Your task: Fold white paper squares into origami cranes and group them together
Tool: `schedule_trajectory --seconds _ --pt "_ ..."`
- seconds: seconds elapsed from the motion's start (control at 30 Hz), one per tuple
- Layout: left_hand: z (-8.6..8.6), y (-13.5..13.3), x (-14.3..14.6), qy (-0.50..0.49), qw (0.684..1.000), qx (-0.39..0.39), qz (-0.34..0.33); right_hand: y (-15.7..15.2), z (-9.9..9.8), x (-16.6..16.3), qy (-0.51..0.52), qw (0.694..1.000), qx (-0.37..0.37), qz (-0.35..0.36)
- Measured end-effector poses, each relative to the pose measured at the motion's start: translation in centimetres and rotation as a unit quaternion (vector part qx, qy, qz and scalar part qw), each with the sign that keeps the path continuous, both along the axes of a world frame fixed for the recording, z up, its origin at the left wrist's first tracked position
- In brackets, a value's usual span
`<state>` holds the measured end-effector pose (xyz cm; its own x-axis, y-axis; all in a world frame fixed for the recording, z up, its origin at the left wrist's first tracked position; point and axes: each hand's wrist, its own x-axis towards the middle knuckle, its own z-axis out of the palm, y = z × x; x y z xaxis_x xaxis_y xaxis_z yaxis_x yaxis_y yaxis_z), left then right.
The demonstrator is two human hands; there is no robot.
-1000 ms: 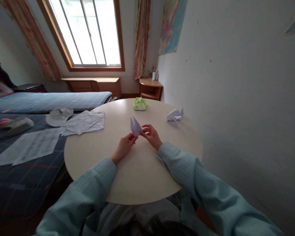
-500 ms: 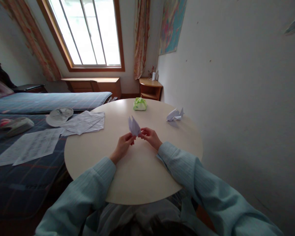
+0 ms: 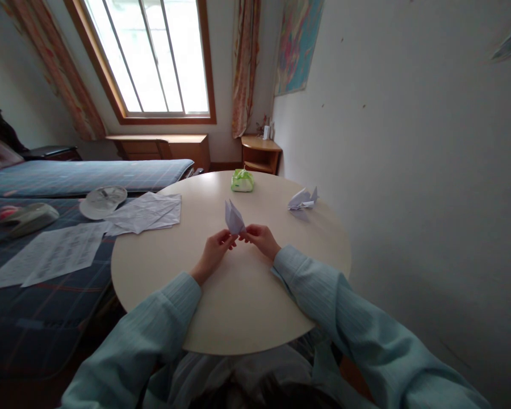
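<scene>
A small piece of folded white paper with pointed tips stands upright between my two hands, above the middle of the round table. My left hand pinches its lower left side. On the lower right side, the fingers of my right hand are closed round the base. The fingertips hide the bottom of the paper. Further off to the right lies a folded white paper crane, touched by neither hand.
A green tissue pack sits near the table's far edge. White paper sheets overlap the table's left edge. On the bed lie a light cap and printed sheets. A wall runs along the right.
The folded paper has turned a little, its tips now closer together and slightly further right. My fingers have shifted slightly at its base, and both arms stay in place.
</scene>
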<state>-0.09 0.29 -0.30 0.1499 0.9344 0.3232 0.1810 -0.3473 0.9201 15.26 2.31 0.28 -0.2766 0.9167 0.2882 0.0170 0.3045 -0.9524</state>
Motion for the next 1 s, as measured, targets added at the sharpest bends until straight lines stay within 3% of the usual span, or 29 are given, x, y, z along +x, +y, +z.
schedule_trajectory --seconds 0.77,1.0 --pt "-0.29 -0.04 -0.16 -0.016 1.000 0.010 -0.002 0.04 -0.32 0.10 -0.021 1.000 -0.002 0.011" --pt "-0.24 0.16 -0.03 -0.014 1.000 0.016 0.022 -0.21 -0.02 -0.05 -0.016 1.000 0.009 -0.014"
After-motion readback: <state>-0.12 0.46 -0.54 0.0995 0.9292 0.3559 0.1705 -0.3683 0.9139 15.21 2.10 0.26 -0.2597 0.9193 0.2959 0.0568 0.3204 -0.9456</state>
